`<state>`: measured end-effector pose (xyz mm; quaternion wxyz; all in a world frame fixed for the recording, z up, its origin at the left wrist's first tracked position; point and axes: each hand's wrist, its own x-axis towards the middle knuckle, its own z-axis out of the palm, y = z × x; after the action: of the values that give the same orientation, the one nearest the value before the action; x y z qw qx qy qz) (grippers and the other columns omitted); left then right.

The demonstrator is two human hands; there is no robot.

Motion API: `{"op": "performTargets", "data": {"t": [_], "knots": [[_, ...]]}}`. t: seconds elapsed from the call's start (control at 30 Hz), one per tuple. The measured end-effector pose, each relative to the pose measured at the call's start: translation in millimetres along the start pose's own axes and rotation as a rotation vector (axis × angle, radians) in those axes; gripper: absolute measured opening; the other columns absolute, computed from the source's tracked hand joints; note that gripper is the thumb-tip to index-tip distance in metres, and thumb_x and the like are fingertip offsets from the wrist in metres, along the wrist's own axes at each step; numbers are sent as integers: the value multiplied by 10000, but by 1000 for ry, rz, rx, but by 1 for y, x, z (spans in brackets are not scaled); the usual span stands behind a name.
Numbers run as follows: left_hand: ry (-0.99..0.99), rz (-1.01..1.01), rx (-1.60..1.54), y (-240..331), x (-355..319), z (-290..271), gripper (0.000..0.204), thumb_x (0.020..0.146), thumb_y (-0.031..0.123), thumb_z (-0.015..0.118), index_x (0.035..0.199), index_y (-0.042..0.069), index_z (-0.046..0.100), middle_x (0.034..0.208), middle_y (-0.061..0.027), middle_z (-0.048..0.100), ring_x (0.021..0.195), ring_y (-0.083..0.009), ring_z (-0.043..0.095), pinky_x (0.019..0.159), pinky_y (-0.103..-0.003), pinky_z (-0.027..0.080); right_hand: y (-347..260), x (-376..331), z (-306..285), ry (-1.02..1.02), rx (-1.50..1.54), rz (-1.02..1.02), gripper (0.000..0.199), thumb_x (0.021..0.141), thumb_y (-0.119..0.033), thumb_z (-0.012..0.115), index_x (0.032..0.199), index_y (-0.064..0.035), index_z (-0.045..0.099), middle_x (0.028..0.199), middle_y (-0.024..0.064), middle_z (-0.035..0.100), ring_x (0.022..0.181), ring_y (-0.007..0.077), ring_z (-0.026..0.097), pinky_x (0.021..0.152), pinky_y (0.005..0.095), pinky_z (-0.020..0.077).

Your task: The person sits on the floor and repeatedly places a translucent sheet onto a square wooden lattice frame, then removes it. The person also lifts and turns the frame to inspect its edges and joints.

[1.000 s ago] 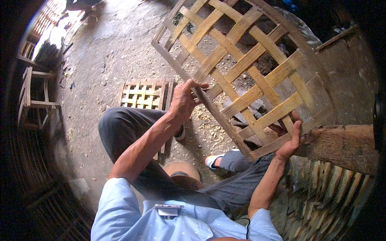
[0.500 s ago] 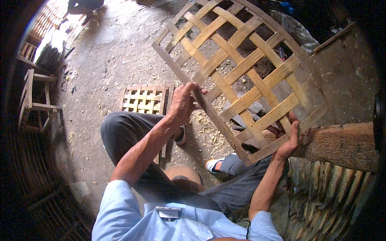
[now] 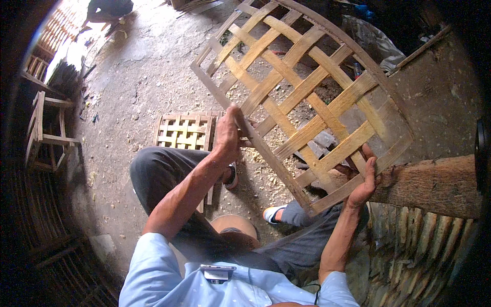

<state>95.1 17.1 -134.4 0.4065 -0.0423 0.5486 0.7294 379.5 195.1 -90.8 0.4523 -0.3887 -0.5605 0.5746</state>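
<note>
Left hand [image 3: 228, 134] fingers closed around the long left edge strip of the woven bamboo lattice panel [image 3: 302, 110], about midway along that edge. Right hand [image 3: 364, 176] fingers curled over the panel's lower right corner, at 4 o'clock of the panel, thumb side up. Both hands gripping; panel is held up off the floor, tilted, in front of the seated person, upper end toward 12 o'clock.

Progress, judged from the weave: panel looks mostly woven. Crossing strips fill the frame in an open diagonal grid, outer edge strips run all round. Lower right corner looks less tidy, strip ends overlap there near the right hand; can't tell if edges are tied off or trimmed. So weaving appears near done, finishing of edges possibly left.

Outward: second smaller lattice panel [image 3: 185, 131] lies flat on the concrete floor [image 3: 138, 77] at 9 o'clock of the left hand, partly under the person's leg. Shavings scattered on floor under the held panel. Thick log [image 3: 434, 184] at 3 o'clock, just beside the right hand. Wooden stool frame [image 3: 48, 130] at far 9 o'clock. Another person crouched at 11 o'clock, far off.

Packages, labels, signs: none legible. Small pale rectangular tag [image 3: 217, 272] clipped on the light blue shirt at 6 o'clock.
</note>
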Motion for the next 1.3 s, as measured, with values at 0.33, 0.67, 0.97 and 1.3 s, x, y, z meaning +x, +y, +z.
{"op": "performTargets", "data": {"t": [0.33, 0.67, 0.97, 1.3], "knots": [[-126, 74, 50, -6, 6, -7, 337, 965, 352, 467, 1108, 48, 445, 1038, -178, 700, 738, -259, 669, 596, -399, 611, 0, -2, -1, 4, 17, 10, 585, 1026, -463, 504, 1379, 1, 543, 1308, 156, 608, 1065, 321, 676, 755, 421, 624], [-159, 216, -3, -8, 8, -11, 290, 931, 332, 508, 1032, 62, 477, 1048, -192, 714, 674, -218, 642, 552, -358, 588, -2, -4, 4, -20, 42, -26, 589, 1029, -452, 505, 1374, 24, 537, 1276, 176, 622, 1034, 313, 685, 739, 417, 629], [-189, -64, -341, -6, 23, -23, 552, 980, 438, 446, 1328, 10, 426, 1103, -235, 647, 1007, -344, 712, 589, -371, 626, 9, -4, -4, 38, 2, -92, 556, 1016, -420, 544, 1335, 36, 561, 1225, 200, 636, 985, 340, 690, 721, 458, 632], [-190, 123, -298, -6, 16, -16, 275, 945, 255, 561, 1046, 4, 513, 893, -137, 626, 882, -348, 745, 527, -324, 615, 0, -8, 4, 14, 83, -56, 525, 1006, -394, 567, 1296, 43, 588, 1200, 200, 647, 950, 328, 698, 709, 457, 641]]}}
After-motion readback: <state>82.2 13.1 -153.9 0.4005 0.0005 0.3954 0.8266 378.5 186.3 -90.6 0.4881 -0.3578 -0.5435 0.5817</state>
